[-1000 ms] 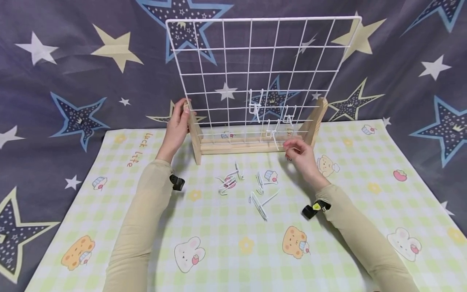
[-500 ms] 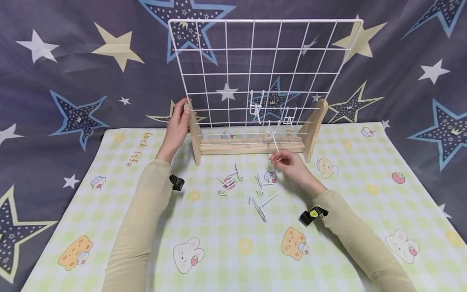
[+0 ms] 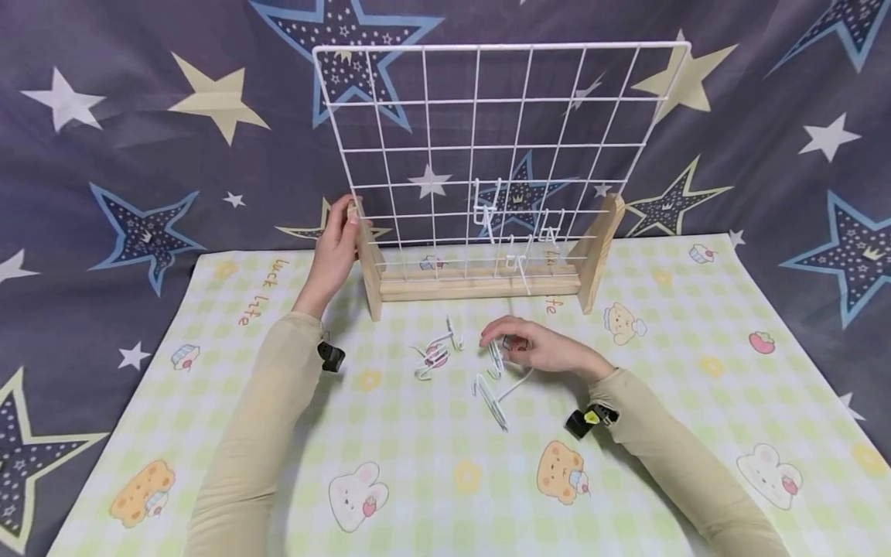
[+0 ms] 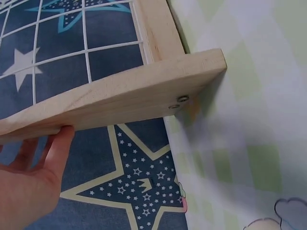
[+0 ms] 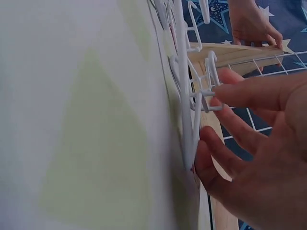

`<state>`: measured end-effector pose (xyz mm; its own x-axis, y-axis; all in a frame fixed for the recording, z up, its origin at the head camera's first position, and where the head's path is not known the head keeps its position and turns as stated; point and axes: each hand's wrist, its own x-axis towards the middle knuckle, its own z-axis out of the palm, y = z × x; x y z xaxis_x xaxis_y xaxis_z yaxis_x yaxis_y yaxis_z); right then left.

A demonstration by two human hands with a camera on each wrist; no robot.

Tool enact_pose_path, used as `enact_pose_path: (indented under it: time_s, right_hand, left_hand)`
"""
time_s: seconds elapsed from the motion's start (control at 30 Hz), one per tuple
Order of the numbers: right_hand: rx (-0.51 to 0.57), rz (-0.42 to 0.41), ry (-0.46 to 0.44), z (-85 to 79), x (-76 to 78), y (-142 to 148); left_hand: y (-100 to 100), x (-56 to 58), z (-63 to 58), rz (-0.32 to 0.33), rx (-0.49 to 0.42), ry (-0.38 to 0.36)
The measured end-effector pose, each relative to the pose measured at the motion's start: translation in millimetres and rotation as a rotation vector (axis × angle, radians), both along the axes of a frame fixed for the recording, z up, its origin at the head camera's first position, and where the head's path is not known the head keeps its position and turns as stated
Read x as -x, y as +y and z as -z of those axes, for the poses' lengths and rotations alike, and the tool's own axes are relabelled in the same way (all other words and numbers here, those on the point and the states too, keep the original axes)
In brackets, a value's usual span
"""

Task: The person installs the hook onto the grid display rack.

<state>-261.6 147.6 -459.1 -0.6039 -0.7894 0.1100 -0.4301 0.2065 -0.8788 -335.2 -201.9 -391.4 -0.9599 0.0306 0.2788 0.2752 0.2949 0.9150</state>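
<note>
A white wire grid panel [image 3: 473, 100] stands in a wooden stand [image 3: 480, 288], with several white wire hooks [image 3: 485, 213] hung on its lower right part. My left hand [image 3: 334, 247] grips the top of the stand's left side piece [image 4: 115, 96] from outside. On the cloth before the stand lie several loose white hooks. My right hand [image 3: 539, 344] is low over one loose hook [image 3: 495, 360], fingers and thumb spread on either side of it. In the right wrist view the fingertips are right at that hook's wire loop [image 5: 206, 103].
Another loose hook [image 3: 492, 402] lies just in front of the right hand, and a small group of hooks [image 3: 435, 356] lies to its left. A checked tablecloth [image 3: 418, 464] covers the table. Behind the stand hangs a dark star-print curtain [image 3: 264, 170].
My right hand has moved left and toward me, from the stand's lower right down to the loose hooks. The left hand keeps its grip on the stand.
</note>
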Motion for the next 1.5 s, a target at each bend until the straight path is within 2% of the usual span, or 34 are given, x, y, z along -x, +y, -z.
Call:
enact_pose_path:
  time_s: [0.13,0.27,0.5,0.63,0.8,1.0,1.07,1.23,1.37,1.5]
  right_hand:
    - [-0.039,-0.072,-0.025,1.9,3.6,2]
    - [-0.047,-0.092,-0.083,6.9,9.6,6]
    - [-0.018,-0.042,-0.176,21.0,17.7,7]
    - [-0.007,-0.027,-0.147,25.9,14.8,5]
    - [-0.016,0.007,-0.071,27.6,8.4,8]
    - [-0.008,0.036,-0.12,20.6,5.2,10]
    - [-0.005,0.045,-0.143,17.4,4.8,9]
    - [0.0,0.08,-0.149,13.3,4.3,7]
    - [0.013,0.118,-0.161,13.6,3.2,6]
    - [0.017,0.139,-0.19,13.8,0.9,7]
  left_hand:
    - [-4,-0.7,3.3,0.006,0.011,0.006]
    - [-4,-5.2,0.8,0.01,-0.016,-0.004]
    - [2,-17.5,-10.9,-0.011,-0.017,-0.038]
    - [3,-18.1,-11.5,-0.006,-0.022,-0.039]
    - [6,-11.6,-5.0,0.038,-0.06,-0.041]
    - [-2,-1.6,11.4,0.037,-0.063,0.005]
    - [-2,-5.1,4.1,0.041,-0.053,0.015]
    - [5,-17.6,-25.0,0.057,-0.027,0.006]
    - [7,-18.6,-28.5,0.052,-0.012,0.021]
    - [9,-19.5,-25.4,0.044,-0.02,0.02]
